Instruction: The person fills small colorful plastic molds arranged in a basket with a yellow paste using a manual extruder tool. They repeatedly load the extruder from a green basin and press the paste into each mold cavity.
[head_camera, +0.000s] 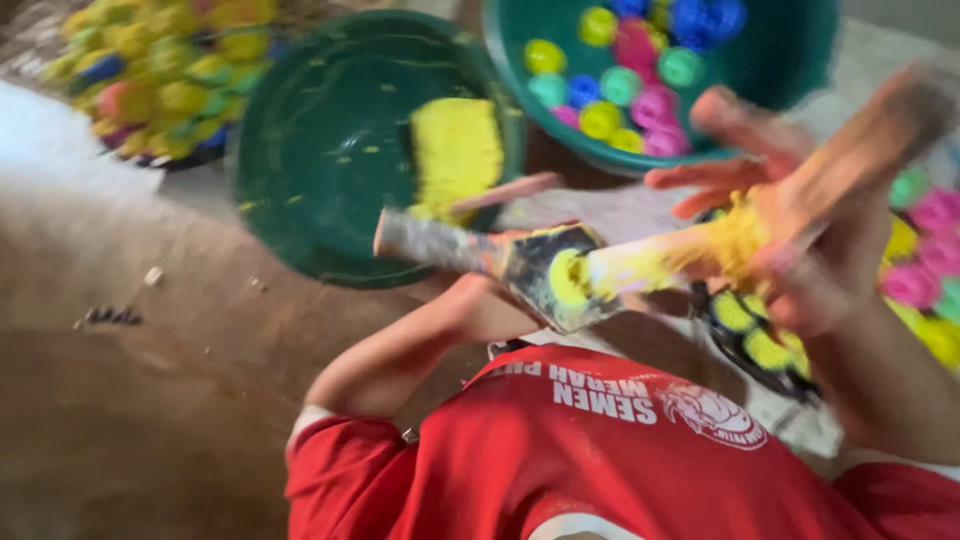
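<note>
The frame is blurred by motion. My left hand (478, 308) grips a paint-stained stick (440, 246) that carries a small round piece (568, 277) coated in yellow. My right hand (800, 225), smeared with yellow paint, holds a brush by its wooden handle (865, 140). The yellow-loaded bristles (645, 265) touch the round piece on the stick. Both hands are above my red shirt (600, 460).
A dark green basin (330, 170) with a yellow block (457, 150) inside sits ahead. A teal basin (790, 70) holds several coloured round pieces. More yellow pieces are heaped at top left (160, 70). Pink and yellow ones lie at right (925, 270), beside a black tray (750, 345).
</note>
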